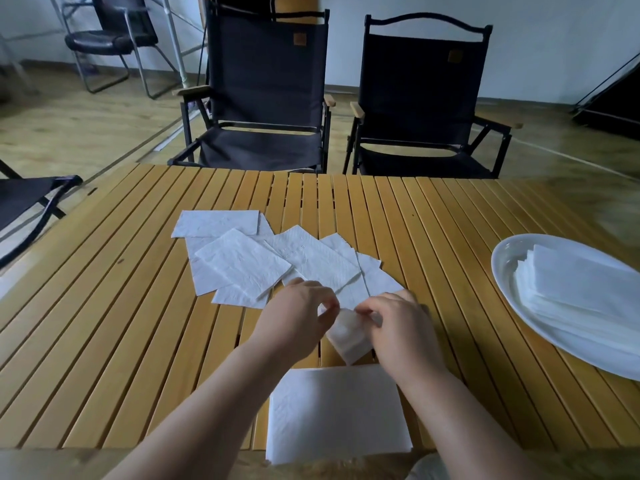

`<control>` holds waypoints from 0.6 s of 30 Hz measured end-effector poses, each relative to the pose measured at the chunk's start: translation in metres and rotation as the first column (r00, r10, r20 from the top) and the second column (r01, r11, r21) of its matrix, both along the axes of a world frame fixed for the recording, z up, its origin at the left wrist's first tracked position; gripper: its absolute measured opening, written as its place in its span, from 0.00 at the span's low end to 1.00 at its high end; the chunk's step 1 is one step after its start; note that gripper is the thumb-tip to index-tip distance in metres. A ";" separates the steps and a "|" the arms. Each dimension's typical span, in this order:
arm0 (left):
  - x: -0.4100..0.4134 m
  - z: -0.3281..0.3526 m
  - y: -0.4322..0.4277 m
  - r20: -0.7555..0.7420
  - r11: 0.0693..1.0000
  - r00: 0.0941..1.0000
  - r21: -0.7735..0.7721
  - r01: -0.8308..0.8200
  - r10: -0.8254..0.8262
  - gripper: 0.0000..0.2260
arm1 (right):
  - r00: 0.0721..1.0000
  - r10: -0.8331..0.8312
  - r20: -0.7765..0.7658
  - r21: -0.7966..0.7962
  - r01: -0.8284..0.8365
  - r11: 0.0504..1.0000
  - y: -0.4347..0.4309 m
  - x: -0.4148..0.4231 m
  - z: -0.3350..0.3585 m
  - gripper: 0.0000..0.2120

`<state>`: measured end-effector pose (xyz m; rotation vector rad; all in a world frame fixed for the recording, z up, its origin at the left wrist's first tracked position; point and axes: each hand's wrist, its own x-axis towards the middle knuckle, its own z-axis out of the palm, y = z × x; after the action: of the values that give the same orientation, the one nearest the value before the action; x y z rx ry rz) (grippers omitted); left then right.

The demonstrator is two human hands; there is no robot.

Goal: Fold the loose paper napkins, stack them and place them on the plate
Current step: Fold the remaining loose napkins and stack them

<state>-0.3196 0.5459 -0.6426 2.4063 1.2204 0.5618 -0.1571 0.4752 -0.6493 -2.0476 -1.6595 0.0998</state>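
White and flat, a folded napkin (337,410) lay at the near edge of the slatted wooden table (104,341). Just beyond it, the left hand (298,317) and right hand (398,323) each pinched the upper edge of one small napkin (348,337), fingers curled tight on it. Farther out, loose napkins (277,261) overlapped mid-table. At right, a white plate (498,271) carried a napkin stack (581,289). Two black chairs (263,81) stood behind.

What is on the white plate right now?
A stack of folded paper napkins lies on the plate, leaving bare rim on the left. Anything beneath the stack is covered, and its count cannot be told.
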 end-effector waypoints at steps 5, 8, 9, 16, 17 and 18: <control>-0.009 0.003 0.001 0.030 0.999 0.999 -0.034 -0.011 0.012 0.09 | 0.988 0.114 -0.101 -0.003 -0.115 0.993 -0.007 0.006 0.009 0.06; -0.012 0.000 0.002 0.037 0.999 0.999 -0.039 -0.036 0.037 0.10 | 0.958 0.197 -0.209 0.017 -0.198 0.980 -0.013 0.009 0.015 0.06; -0.013 -0.001 0.002 0.040 0.998 0.998 -0.036 -0.052 0.054 0.10 | 0.945 0.208 -0.251 0.043 -0.204 0.978 -0.015 0.009 0.017 0.06; -0.024 -0.001 0.003 0.146 0.983 0.974 -0.088 -0.159 0.171 0.06 | 0.862 0.241 -0.447 0.200 -0.167 0.966 -0.024 0.010 0.041 0.10; -0.026 -0.001 0.003 0.160 0.979 0.969 -0.113 -0.170 0.187 0.06 | 0.844 0.243 -0.478 0.225 -0.150 0.963 -0.024 0.011 0.043 0.11; -0.029 0.000 0.003 0.182 0.973 0.962 -0.147 -0.176 0.202 0.07 | 0.818 0.246 -0.520 0.247 -0.131 0.960 -0.023 0.011 0.046 0.10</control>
<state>-0.3488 0.5490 -0.6430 2.0859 1.3635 0.7340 -0.1465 0.4518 -0.6035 -1.5033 -1.4260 0.5177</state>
